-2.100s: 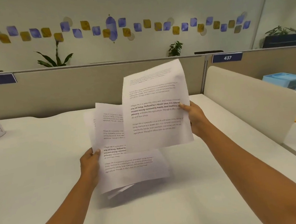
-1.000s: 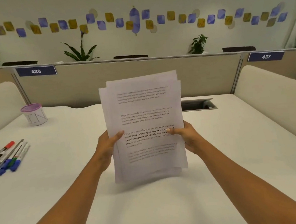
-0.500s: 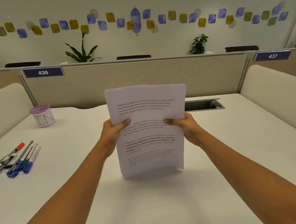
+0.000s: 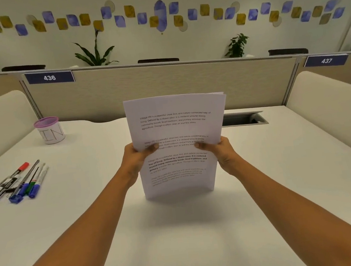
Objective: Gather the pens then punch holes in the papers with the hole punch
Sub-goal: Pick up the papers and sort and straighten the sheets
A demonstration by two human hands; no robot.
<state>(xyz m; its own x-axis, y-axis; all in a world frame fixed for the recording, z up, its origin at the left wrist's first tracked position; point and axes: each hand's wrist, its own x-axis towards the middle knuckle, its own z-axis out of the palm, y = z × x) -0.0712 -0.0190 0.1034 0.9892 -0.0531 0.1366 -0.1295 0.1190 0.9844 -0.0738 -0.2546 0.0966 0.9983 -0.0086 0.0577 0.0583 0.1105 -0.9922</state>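
At the middle of the worktop [image 4: 181, 240], the papers [image 4: 175, 122] stand upright on their lower edge, which looks to touch the surface, though I cannot be sure of contact. The left hand [image 4: 137, 158] pinches the stack's left edge and the right hand [image 4: 222, 151] its right edge, each at about mid-height, with the thumb across the printed face and the fingers hidden behind. The sheets bow slightly, and a corner peeks out at the top right, so they are not quite flush. I judge this to be thin, light, limp paper: it would sag if held by one corner, slide sheet over sheet, and crease under a hard squeeze, so a grip on both side edges suits squaring. The pens [image 4: 21, 183] lie bunched at the left, well apart; no hole punch is in view.
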